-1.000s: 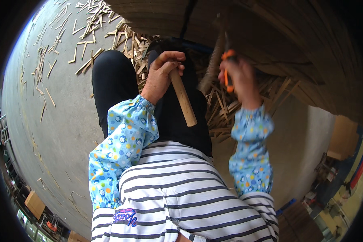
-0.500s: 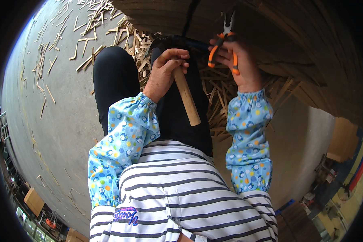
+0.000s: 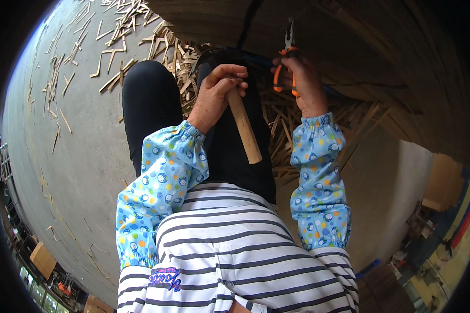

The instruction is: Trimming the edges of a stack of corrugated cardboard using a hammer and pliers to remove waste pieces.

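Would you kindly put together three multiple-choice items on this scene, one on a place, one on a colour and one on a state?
1. Where do the wood scraps lie?
A. on the concrete floor
B. in a basket
C. on a shelf

2. What colour are the grips of the pliers?
A. green
B. orange
C. white

3. How is the wooden handle held?
A. lying loose on the lap
B. pinched by the right hand
C. gripped at its upper end by the left hand

Answers: 1 A, the strips are strewn over the grey floor; 2 B, orange shows above the right fist; 3 C, the left fingers wrap its top while its lower end hangs free.
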The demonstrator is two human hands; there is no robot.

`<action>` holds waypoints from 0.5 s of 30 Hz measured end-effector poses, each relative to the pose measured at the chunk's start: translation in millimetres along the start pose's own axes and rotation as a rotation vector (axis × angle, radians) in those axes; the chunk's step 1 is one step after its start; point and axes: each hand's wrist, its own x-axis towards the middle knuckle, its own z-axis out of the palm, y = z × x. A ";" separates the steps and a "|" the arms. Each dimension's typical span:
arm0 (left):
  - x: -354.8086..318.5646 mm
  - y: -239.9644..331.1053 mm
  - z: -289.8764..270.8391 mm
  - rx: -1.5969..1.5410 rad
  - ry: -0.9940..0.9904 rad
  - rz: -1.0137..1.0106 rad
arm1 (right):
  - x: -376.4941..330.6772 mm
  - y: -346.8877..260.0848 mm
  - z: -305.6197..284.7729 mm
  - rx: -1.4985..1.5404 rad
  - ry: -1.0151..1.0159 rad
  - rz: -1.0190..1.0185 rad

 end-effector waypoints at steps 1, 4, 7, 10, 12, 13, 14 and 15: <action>-0.2 0.3 -1.4 0.000 0.006 0.001 | -2.1 -5.4 1.6 0.043 -0.014 0.016; -0.4 0.9 -3.6 -0.005 0.031 -0.006 | -25.2 0.4 -3.5 0.091 -0.040 0.053; -0.4 1.5 -2.3 -0.001 0.027 -0.005 | -31.8 16.8 -8.6 0.139 0.016 0.073; 2.4 4.0 3.0 -0.004 -0.004 0.002 | -25.6 11.9 -8.9 0.141 0.085 0.042; 3.6 0.7 6.9 0.004 -0.005 -0.003 | -12.6 9.6 -9.0 0.116 0.011 -0.053; 6.0 -2.2 6.0 0.006 -0.014 0.017 | -6.1 9.6 -9.5 0.166 0.004 -0.081; 7.4 -4.2 3.0 0.004 -0.014 0.025 | -6.5 9.0 -14.4 0.225 0.007 -0.029; 8.3 -4.4 0.9 0.014 -0.009 0.029 | -11.1 7.4 -19.6 0.263 0.078 -0.035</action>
